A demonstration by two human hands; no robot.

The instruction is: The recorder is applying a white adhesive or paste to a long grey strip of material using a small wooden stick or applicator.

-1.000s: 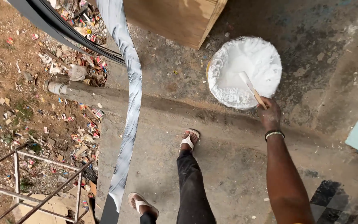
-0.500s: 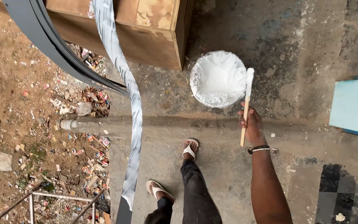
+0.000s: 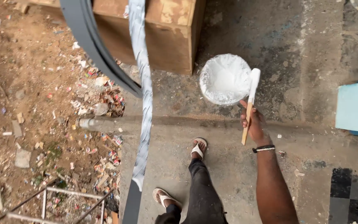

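I'm seeing my right hand (image 3: 254, 123) wrapping its grip tight around a wooden stick (image 3: 248, 111), paint-coated white end pointing up, bare wood end sticking out below the fist. The stick is hanging just beside the right rim of the white paint bucket (image 3: 225, 79), which is sitting on the concrete floor (image 3: 303, 137) near a wooden box (image 3: 166, 37). My left hand isn't showing. A half-painted long bar (image 3: 142, 124) is running down left of my sandalled feet.
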